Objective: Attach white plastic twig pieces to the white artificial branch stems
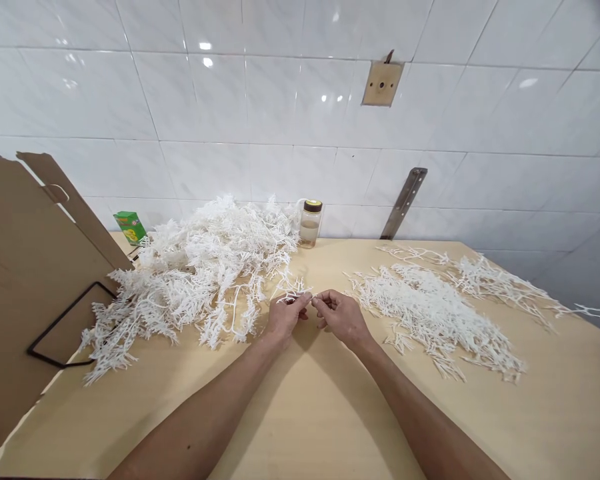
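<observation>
My left hand pinches a thin white branched sprig over the middle of the table. My right hand is close beside it, thumb and finger pinched at the sprig's right end. The two hands' fingertips nearly meet. Left of them lies a big fluffy heap of white branched sprigs. A flatter pile of small white pieces lies to the right, with thin bare white stems behind it.
A lidded jar and a green box stand at the table's back. Cardboard rises at the left, beside a black wire frame. A metal bracket leans against the tiled wall. The table's surface shows in front.
</observation>
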Demonstrator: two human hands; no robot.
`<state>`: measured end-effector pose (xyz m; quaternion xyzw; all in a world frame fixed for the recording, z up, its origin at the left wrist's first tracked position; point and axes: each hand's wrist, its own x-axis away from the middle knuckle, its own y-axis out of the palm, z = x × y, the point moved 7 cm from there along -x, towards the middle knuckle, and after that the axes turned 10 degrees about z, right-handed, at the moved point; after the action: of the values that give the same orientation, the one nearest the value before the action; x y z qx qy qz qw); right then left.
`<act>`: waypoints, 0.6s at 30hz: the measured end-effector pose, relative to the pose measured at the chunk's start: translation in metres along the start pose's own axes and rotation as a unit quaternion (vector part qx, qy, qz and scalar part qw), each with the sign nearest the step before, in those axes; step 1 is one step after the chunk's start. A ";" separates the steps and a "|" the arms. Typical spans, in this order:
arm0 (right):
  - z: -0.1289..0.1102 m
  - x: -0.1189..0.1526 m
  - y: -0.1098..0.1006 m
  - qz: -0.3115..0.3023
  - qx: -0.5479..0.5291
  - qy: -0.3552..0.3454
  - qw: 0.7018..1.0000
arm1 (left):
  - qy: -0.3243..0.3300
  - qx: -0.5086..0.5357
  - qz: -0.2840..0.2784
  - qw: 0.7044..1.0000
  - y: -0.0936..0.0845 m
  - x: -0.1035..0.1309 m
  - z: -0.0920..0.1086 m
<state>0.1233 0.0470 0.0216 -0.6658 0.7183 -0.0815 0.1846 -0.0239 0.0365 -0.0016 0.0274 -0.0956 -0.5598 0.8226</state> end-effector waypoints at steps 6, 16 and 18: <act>-0.005 0.002 0.002 -0.041 0.025 -0.042 0.998 | -0.023 0.003 -0.049 0.999 0.004 0.000 -0.001; 0.007 0.002 0.005 -0.068 0.069 0.034 0.995 | 0.133 -0.167 0.010 0.977 0.002 0.007 0.016; 0.014 0.002 0.009 -0.071 0.053 0.081 0.993 | 0.154 -0.176 0.035 0.972 0.000 0.008 0.016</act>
<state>0.1196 0.0479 0.0052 -0.6955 0.6765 -0.1864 0.1545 -0.0241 0.0303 0.0154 -0.0358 0.1313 -0.5275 0.8386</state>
